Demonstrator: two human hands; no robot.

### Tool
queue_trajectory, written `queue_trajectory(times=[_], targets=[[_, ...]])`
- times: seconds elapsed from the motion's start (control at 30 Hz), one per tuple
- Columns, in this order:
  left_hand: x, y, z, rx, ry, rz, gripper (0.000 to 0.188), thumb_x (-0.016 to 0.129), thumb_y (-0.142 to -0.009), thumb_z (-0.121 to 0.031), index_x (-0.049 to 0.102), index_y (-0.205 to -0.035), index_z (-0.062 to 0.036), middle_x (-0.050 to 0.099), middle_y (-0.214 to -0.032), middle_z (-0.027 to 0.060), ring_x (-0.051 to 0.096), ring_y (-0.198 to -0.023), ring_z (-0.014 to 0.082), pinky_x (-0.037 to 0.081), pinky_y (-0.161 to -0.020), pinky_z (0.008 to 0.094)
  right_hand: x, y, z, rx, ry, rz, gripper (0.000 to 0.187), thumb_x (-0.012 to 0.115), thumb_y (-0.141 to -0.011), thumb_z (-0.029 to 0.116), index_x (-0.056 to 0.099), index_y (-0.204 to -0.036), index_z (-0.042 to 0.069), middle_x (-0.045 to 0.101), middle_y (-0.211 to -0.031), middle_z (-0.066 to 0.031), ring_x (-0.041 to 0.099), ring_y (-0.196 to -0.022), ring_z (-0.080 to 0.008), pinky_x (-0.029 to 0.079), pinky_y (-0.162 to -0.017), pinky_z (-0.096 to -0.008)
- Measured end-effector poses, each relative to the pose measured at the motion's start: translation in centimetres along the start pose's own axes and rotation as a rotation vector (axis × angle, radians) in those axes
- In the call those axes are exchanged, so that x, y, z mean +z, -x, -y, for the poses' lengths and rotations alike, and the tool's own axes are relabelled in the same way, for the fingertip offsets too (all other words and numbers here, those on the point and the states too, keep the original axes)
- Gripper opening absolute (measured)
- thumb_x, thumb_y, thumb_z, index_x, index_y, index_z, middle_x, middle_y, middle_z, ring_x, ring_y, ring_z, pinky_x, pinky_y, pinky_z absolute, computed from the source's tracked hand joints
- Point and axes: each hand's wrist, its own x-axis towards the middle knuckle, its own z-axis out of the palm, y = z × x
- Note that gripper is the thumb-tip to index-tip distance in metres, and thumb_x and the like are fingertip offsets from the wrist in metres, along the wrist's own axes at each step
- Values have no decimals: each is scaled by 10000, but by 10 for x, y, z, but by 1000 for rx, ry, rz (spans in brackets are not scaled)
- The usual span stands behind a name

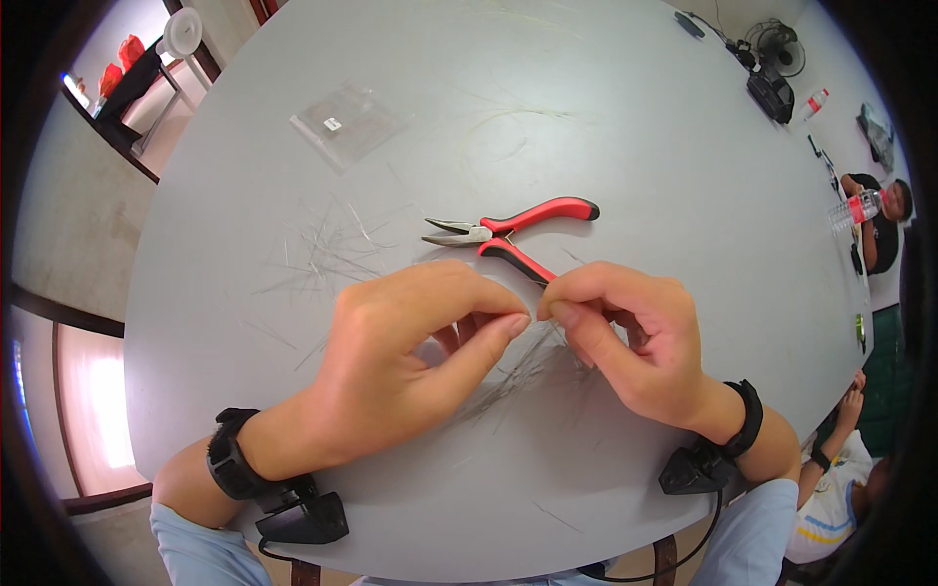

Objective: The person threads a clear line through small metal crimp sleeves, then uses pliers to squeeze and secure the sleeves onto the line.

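Nearest to us, we saw light blue sleeves (200,547) and a black band (234,457) on each wrist, with a small black box (305,518) beside each band. The left hand (405,337) and the right hand (640,337) were close together over the grey tabletop (752,293). On each hand, the thumb and first finger were pinched together at the tips, with a small gap between the two hands. We could not tell if the fingers held a thin wire, because it would have been too fine to see. A messy pile of thin grey wires (508,381) lay on the tabletop just below the hands. Just past the hands we saw red and black pliers (498,227), with their mouth open to the left. More loose wires (327,249) lay left of the pliers. Farther off was a flat, clear bag (352,125). On the far right, we saw a bottle (858,209) near a person (885,239) in a dark top, and a black fan (779,47).
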Motion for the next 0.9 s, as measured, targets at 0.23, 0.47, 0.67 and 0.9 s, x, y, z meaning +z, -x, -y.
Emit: queue_trajectory(times=[0.23, 0.47, 0.67, 0.9], targets=[[1, -1, 0, 27, -15, -45, 93, 645, -781, 23, 662, -869, 0, 635, -763, 76, 577, -642, 113, 453, -548, 218, -1, 1, 0, -2, -5, -17, 96, 513, -820, -68, 585, -842, -8, 548, -667, -23, 439, -513, -45, 361, -464, -196], [1, -2, 0, 23, -14, -46, 93, 647, -782, 21, 662, -871, -3, 638, -774, 76, 578, -660, 115, 450, -542, 218, -6, 1, 2, 40, 24, 54, 97, 500, -856, -57, 597, -860, -48, 621, -821, -54, 502, -578, -49, 402, -507, -182], [2, -2, 1, 57, -23, -86, 48, 662, -775, -5, 654, -821, -15, 619, -699, 73, 570, -564, 125, 454, -488, 224, -4, 1, 1, 34, 22, 45, 97, 503, -855, -56, 599, -862, -46, 622, -820, -50, 498, -574, -46, 399, -504, -179], [0, 0, 0, 15, -17, -31, 89, 649, -782, 19, 660, -868, 2, 638, -771, 78, 580, -650, 115, 452, -538, 216, 2, 0, -2, 2, 8, -26, 76, 529, -814, -52, 589, -822, -6, 541, -630, -24, 449, -498, -45, 362, -462, -196]])
